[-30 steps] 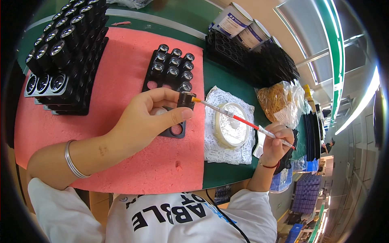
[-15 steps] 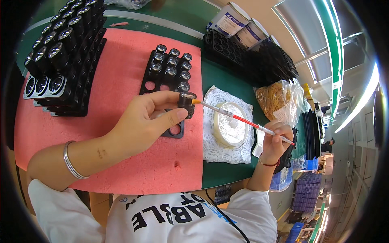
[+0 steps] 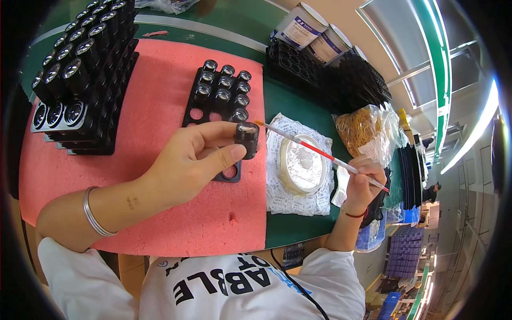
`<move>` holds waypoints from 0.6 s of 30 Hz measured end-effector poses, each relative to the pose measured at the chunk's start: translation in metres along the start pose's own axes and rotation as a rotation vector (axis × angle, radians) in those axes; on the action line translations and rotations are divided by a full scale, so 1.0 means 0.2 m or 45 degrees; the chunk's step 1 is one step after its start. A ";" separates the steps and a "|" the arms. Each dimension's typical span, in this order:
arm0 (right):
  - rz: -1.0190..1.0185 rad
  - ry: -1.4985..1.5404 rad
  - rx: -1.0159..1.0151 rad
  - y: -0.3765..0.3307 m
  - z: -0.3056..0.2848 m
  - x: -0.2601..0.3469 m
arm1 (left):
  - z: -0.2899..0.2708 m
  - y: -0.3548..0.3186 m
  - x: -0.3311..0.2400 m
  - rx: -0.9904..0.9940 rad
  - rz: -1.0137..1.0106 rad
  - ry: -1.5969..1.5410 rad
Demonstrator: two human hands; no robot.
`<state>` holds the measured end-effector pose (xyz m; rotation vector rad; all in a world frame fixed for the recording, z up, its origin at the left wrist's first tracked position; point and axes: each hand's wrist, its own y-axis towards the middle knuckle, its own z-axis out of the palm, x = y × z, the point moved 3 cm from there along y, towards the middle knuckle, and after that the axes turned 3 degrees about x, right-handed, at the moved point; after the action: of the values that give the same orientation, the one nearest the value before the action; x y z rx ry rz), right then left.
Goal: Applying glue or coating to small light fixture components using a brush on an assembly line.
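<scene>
Between the thumb and fingers of my left hand [image 3: 200, 152] is a short black cylinder with a glassy top [image 3: 247, 141], held upright above the pink foam mat [image 3: 176, 213]. My right hand [image 3: 366, 184] grips a thin paintbrush [image 3: 325, 155] with a red and silver handle. Its bristle tip points left and sits just off the upper right of the cylinder, apart from it. Beneath the brush, a round white dish [image 3: 303, 165] with a shiny surface rests on a printed paper sheet [image 3: 288, 205]. Behind my left hand, a black holed tray [image 3: 190, 101] holds several similar cylinders; my hand covers part of it.
Stacked black trays full of cylinders [image 3: 101, 114] rise at the left. At the back right stand metal cans [image 3: 301, 26] and an empty black tray [image 3: 290, 56]. Beyond the dish lies a clear bag of tan bands [image 3: 360, 130]. A person [image 3: 431, 192] is far off right.
The brush tip has come away from the cylinder's edge and lifted slightly. My left hand keeps the cylinder in nearly the same place, turned a little.
</scene>
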<state>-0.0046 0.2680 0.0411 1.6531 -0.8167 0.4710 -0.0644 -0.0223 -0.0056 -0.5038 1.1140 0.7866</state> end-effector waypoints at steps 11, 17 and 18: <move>-0.123 -0.048 -0.238 0.00 -0.01 0.01 | 0.02 -0.06 -0.12 0.032 0.151 0.576; -0.175 -0.035 -0.239 0.01 0.01 0.04 | 0.11 -0.21 -0.40 -0.162 1.069 1.484; -0.182 -0.017 -0.229 0.02 0.01 0.05 | 0.11 -0.27 -0.47 -0.223 1.094 1.719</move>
<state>-0.0008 0.2628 0.0498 1.5362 -0.7231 0.2786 -0.0306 -0.0687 0.0882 -0.7280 2.6282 1.3291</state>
